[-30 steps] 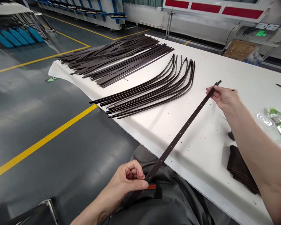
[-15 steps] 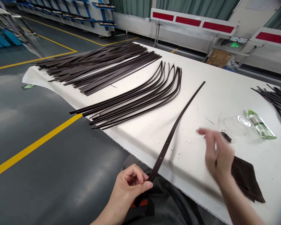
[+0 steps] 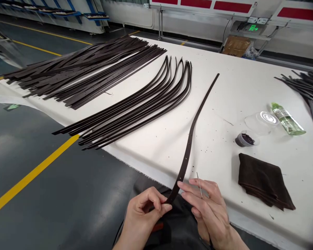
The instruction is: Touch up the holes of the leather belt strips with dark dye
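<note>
A long dark brown strap [image 3: 189, 142] with small holes runs from my lap up over the table edge, its far end curving away on the white surface. My left hand [image 3: 146, 211] pinches its near end between thumb and fingers. Close to that grip, the fingertips of my right hand [image 3: 210, 206] touch or nearly touch the strap's edge. A thin needle-like metal tool [image 3: 199, 185] sticks up between the fingers of this hand; its lower part is hidden.
Straps in a curved bundle [image 3: 135, 107] and flat piles [image 3: 80, 66] cover the table's left side. To the right are a folded dark cloth [image 3: 263, 180], a small cup of dark bits [image 3: 246, 139], a clear lid [image 3: 262, 121], a green bottle [image 3: 288, 118] and more strips [image 3: 307, 86].
My right hand has come left and down from near the cup to the strap beside my left hand. The left hand still pinches the strap. The camera view has shifted.
</note>
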Demonstrator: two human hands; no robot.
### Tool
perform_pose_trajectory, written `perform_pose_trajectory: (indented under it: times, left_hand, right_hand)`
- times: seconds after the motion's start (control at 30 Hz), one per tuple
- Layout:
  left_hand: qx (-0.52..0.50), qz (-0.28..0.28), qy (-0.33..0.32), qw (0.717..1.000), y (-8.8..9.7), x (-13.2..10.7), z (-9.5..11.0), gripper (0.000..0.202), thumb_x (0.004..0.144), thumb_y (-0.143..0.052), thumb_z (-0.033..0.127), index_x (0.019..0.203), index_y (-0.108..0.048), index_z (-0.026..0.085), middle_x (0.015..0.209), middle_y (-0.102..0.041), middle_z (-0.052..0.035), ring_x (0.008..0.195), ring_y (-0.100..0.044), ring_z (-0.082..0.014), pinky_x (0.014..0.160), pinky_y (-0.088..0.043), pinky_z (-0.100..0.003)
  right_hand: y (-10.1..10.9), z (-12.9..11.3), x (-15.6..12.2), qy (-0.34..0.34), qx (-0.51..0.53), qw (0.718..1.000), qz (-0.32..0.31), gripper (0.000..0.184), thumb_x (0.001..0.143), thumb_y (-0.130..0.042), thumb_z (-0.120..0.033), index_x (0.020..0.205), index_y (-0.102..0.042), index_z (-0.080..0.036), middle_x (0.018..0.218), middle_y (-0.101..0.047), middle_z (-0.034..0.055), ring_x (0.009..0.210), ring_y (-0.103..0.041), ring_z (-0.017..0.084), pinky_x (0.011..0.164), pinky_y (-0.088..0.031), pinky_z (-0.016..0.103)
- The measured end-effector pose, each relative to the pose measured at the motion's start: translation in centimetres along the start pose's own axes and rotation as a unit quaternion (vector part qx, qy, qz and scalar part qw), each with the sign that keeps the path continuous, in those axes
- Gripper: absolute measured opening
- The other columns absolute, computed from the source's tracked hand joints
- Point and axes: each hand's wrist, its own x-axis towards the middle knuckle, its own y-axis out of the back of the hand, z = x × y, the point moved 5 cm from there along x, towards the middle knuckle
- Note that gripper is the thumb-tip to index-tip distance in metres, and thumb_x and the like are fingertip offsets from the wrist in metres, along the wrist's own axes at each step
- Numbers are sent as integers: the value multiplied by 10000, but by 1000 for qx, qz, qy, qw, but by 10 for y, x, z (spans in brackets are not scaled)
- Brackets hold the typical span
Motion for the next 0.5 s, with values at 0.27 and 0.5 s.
perform_pose_trajectory:
  times: [0.27,0.5]
  left_hand:
    - [17,1,5,1000,1,2,-2,359,707,-782,247,519,-483,183,718,-603,-17,652,-525,-140,589,-417,-222]
    - [5,8,13,1000,3,4,-2,360,699,-777,231,515,-471,189,707,-584,-12,662,-520,-145,612,-414,-232]
  right_hand:
    - [-1,6,2,-17,1,1000,12,311,912,-422,-111,1164,-600,-151,1182,-687,101,1211,-562,258,913,-490,416]
    - [51,36,-17,-195,-105,960,170,370,908,-466,-121,1241,-587,-228,1169,-681,78,1146,-591,273,914,-490,442]
